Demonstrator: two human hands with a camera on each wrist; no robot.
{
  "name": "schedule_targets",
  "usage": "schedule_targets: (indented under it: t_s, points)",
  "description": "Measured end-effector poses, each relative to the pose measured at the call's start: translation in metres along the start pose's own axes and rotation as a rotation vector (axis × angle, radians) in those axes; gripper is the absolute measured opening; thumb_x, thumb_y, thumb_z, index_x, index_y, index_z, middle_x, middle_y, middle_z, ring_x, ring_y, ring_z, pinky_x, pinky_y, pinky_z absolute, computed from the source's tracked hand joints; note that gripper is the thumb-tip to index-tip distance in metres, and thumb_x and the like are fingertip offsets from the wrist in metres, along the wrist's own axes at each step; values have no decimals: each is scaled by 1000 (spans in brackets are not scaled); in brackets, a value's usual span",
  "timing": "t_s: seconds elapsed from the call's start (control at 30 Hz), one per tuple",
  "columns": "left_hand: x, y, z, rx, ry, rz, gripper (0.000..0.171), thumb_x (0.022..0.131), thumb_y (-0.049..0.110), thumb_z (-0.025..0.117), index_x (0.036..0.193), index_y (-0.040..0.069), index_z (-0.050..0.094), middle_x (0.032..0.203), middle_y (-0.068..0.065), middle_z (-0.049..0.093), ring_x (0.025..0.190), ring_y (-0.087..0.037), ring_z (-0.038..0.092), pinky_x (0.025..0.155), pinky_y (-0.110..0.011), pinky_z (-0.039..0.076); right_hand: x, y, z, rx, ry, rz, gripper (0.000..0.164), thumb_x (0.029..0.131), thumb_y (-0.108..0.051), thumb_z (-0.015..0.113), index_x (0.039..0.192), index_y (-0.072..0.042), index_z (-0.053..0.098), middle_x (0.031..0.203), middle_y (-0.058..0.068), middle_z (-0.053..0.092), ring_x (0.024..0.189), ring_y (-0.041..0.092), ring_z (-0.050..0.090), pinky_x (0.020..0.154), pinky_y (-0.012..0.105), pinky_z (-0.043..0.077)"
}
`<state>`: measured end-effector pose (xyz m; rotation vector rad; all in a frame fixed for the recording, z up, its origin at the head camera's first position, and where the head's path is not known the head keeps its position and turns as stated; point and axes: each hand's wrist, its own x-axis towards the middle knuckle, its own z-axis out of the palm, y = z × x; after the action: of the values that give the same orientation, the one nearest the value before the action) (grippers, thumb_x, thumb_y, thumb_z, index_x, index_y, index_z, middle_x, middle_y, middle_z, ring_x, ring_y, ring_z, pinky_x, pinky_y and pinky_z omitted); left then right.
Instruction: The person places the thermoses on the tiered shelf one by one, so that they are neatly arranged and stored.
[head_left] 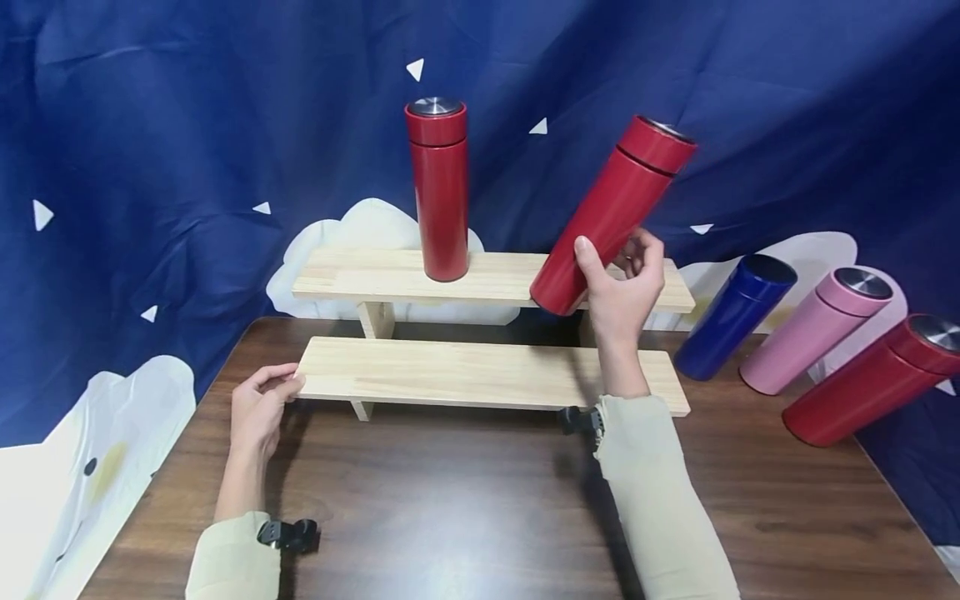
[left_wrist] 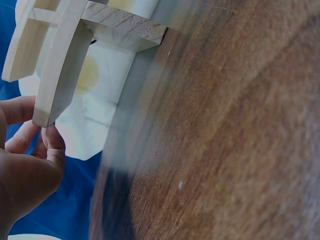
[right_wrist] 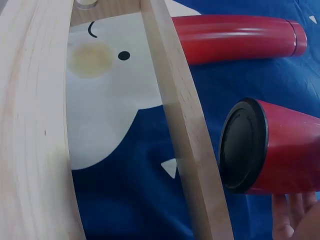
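Observation:
My right hand (head_left: 626, 292) grips a red thermos bottle (head_left: 611, 217) by its lower half, thumb in front. The bottle tilts, its silver-topped lid up to the right and its base overlapping the front edge of the upper shelf (head_left: 345, 271) in the head view. Its dark underside shows beside the shelf board in the right wrist view. Another red thermos (head_left: 440, 200) stands upright on the upper shelf, left of centre. My left hand (head_left: 258, 408) pinches the left end of the lower shelf (head_left: 450, 371); the left wrist view shows the thumb and fingers around the corner of that board (left_wrist: 55, 75).
Right of the wooden stand, a blue thermos (head_left: 735, 317), a pink thermos (head_left: 813, 333) and a third red thermos (head_left: 870, 383) stand on the dark brown table (head_left: 450, 500). Behind hangs a blue curtain (head_left: 187, 125) with white shapes. Dark cameras sit on both wrists.

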<state>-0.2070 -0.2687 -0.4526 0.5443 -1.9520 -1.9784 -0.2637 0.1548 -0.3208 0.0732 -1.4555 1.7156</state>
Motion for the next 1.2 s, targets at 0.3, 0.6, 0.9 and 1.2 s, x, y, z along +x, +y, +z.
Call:
schedule_targets:
  t_s: [0.3, 0.6, 0.9, 1.2]
  points:
    - [-4, -1, -3, 7, 0, -3, 20, 85, -8, 73, 105, -6, 71, 78, 5, 65, 66, -7, 58, 61, -17, 49, 2, 6, 11, -74, -71, 6, 63, 74, -31, 86, 126, -8, 60, 113, 5, 67, 99, 22, 63, 75, 30, 56]
    - [-3, 0, -4, -10, -6, -3, 18, 86, -9, 72, 102, -3, 73, 78, 5, 66, 66, -7, 58, 62, -17, 49, 4, 13, 20, -134, -138, 12, 67, 74, -37, 86, 130, -12, 58, 119, 3, 66, 104, 21, 62, 79, 33, 58]
    - [0, -1, -3, -28, -6, 4, 18, 85, -11, 72, 102, -4, 73, 77, 4, 66, 65, -7, 58, 61, -17, 48, 9, 20, 33, -198, -179, 2, 70, 76, -41, 85, 133, -12, 56, 124, 1, 64, 108, 15, 60, 83, 35, 56]
    - [0, 0, -2, -6, -9, 3, 25, 86, -9, 72, 111, -11, 68, 76, 6, 66, 65, -6, 58, 60, -16, 48, 14, 26, 46, -260, -209, -7, 74, 75, -43, 85, 134, -11, 54, 125, 4, 63, 108, 15, 60, 86, 36, 58]
